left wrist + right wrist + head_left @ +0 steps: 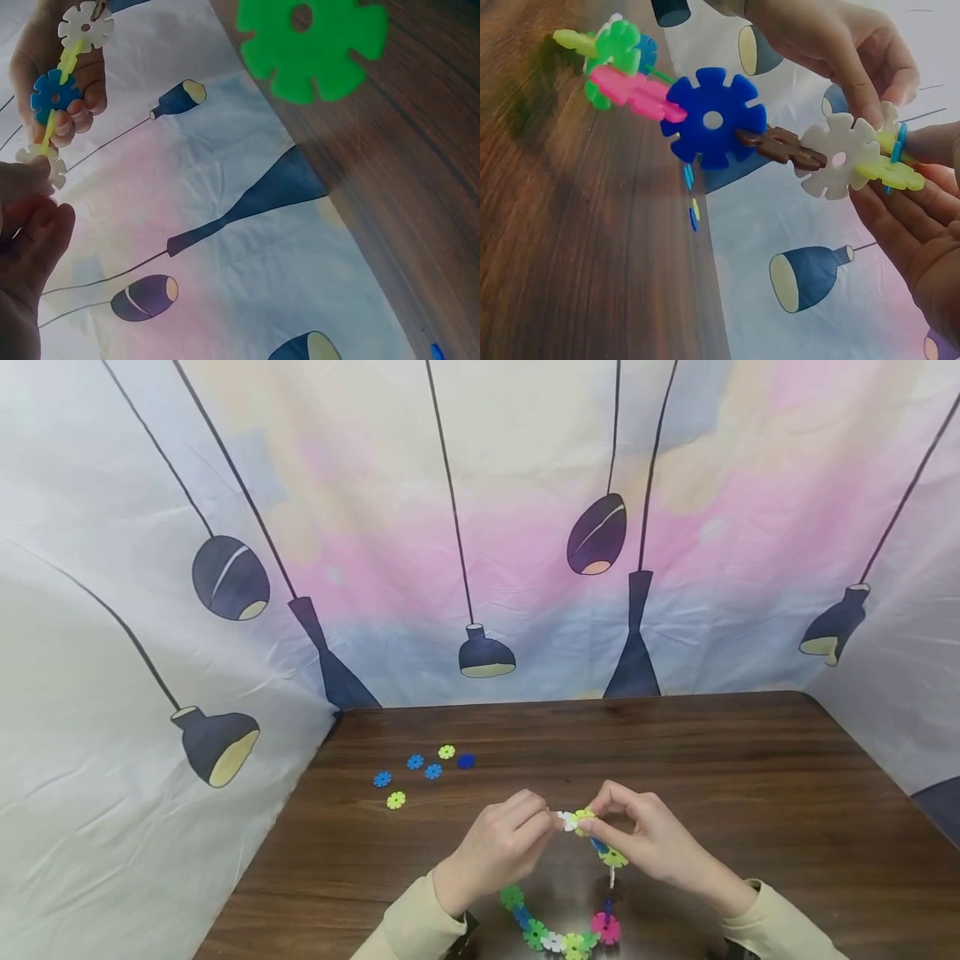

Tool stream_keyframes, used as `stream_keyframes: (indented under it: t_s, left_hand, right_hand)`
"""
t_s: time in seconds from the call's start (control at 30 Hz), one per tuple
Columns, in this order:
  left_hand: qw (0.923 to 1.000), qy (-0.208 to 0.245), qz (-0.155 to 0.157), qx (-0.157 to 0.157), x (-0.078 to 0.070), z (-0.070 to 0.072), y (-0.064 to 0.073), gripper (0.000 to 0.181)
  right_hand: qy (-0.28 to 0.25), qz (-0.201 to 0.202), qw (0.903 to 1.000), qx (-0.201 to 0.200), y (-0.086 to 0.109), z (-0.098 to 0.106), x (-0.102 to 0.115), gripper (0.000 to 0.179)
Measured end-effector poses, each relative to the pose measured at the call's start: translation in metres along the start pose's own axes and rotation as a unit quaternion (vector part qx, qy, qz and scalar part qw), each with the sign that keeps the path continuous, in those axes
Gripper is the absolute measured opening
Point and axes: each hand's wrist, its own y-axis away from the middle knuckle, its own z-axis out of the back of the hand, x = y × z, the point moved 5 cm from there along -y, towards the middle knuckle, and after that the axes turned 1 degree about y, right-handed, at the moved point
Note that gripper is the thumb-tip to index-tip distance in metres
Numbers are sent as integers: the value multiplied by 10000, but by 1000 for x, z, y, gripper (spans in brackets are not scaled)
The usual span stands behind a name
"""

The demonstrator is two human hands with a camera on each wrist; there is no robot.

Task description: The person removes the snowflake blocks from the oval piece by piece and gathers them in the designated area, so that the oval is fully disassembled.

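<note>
Plastic discs (433, 771), six, lie beyond one chain (611, 933) pinched by fingers (528, 827) of left hand (502, 839) and right hand (656, 842).

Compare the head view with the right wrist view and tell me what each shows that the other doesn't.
Only the head view shows the right sleeve and a rounded far corner of the table.

Only the right wrist view clearly shows the brown disc and the face of the dark blue disc joined to it.

Both share the left hand and right hand gripping the chain of discs, its pink disc, and the lamp-print backdrop.
</note>
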Motion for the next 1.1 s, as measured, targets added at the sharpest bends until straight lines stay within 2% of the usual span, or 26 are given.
stream_keyframes:
  t_s: [0.1, 0.23, 0.3, 0.43, 0.73, 0.93, 1.1]
  left_hand:
    - [10000, -45, -61, 7, -1, 1, -1, 10]
    - [9999, 75, -126, 41, 0, 0, 0, 9]
    - [9997, 183, -101, 95, 0, -2, 2, 12]
    - [9993, 316, 6, 196, 2, -6, 4, 19]
    - [9993, 374, 4, 65, 2, -8, 3, 11]
    - [9997, 25, -152, -165, 0, -7, 3, 10]
    - [9973, -393, -405, -477, -4, -8, 1, 19]
  right_hand:
    - [-189, -366, 9991, 121, 1, 0, -4, 15]
    - [-618, -942, 9917, 621, 3, -1, -11, 7]
    - [-744, -1072, 9877, 863, 5, -2, -14, 7]
    - [-803, -1063, 9856, 1037, 5, -2, -17, 9]
    - [-516, -783, 9924, 793, 3, -2, -15, 8]
    - [-292, -634, 9963, 496, 2, -5, -13, 11]
    - [-398, -610, 9967, 367, 1, -3, -11, 13]
